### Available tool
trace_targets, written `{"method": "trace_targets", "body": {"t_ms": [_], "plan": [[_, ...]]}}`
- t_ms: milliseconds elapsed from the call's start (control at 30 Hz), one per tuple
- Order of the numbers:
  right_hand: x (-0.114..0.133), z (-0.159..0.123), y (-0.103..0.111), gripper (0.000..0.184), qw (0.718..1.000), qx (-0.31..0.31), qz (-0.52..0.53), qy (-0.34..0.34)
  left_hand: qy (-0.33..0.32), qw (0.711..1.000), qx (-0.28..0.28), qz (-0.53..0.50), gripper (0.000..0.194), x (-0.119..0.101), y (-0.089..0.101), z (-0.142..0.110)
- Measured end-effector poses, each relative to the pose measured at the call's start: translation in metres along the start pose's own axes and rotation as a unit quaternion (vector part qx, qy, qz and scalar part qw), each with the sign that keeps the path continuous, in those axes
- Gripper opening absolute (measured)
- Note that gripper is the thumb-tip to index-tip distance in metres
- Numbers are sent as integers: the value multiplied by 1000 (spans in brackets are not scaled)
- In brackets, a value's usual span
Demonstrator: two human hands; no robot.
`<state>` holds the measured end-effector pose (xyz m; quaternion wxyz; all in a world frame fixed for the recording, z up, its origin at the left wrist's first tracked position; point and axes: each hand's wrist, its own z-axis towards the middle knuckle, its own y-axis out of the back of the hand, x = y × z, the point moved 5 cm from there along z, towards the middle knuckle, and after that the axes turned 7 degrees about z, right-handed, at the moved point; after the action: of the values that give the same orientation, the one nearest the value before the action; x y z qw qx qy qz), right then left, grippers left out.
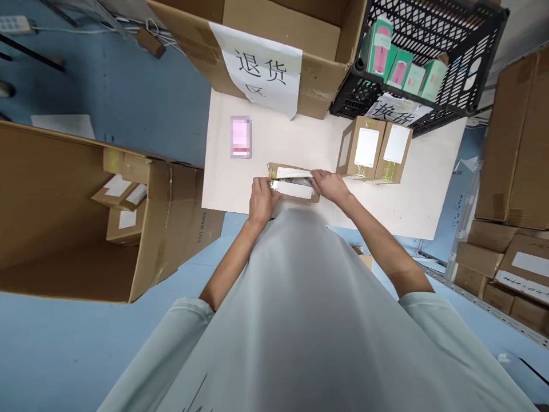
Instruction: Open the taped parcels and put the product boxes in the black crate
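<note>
A small cardboard box [295, 197] lies near the front edge of the white table, its top parted by a gap. Grey material shows inside the gap, too little to name. My left hand [261, 201] is closed around the box's left end. At the opposite end, my right hand [329, 186] grips the upper right flap between thumb and fingers. White label strips run along both sides of the gap. Behind it to the left lies a pink, pixelated flat rectangle [241, 137]. Two taped cardboard boxes with white labels [375, 150] stand to the right of my right hand.
A big open carton with a paper sign [268, 66] stands at the table's back. Beside it, a black plastic crate [467, 86] holds several green-and-pink boxes. Left of the table, a large open carton [158, 240] contains small boxes. Shelved cartons [480, 258] line the right.
</note>
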<state>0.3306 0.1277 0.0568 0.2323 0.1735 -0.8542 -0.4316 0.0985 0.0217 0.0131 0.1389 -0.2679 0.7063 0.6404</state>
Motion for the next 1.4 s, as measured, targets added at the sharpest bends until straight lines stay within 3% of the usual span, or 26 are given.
{"method": "trace_targets", "body": {"t_ms": [100, 167, 367, 533, 600, 733, 1000, 1133, 1400], "plan": [[-10, 8, 10, 48, 999, -7, 39, -37, -14, 999, 39, 34, 47, -4, 0, 1], [-21, 16, 11, 48, 995, -17, 80, -61, -27, 994, 73, 73, 50, -5, 1, 3], [-48, 32, -2, 49, 983, -39, 152, -101, -84, 974, 168, 124, 49, 0, 0, 12], [-47, 34, -28, 47, 975, 1, 160, -152, -120, 964, 154, 182, 36, -9, 12, 15], [-46, 33, -34, 48, 970, -14, 164, -178, -139, 958, 148, 202, 30, -15, 17, 12], [-48, 37, -36, 51, 966, -59, 169, -187, -172, 947, 176, 208, 23, -19, 21, 5], [-53, 56, -32, 51, 968, -46, 183, -164, -199, 946, 178, 185, 10, -8, 21, -4], [-49, 53, -35, 57, 970, -37, 174, -165, -201, 944, 179, 189, 15, -9, 21, -7], [-37, 48, -37, 61, 962, -59, 175, -199, -248, 916, 223, 222, 53, -17, 12, 0]]}}
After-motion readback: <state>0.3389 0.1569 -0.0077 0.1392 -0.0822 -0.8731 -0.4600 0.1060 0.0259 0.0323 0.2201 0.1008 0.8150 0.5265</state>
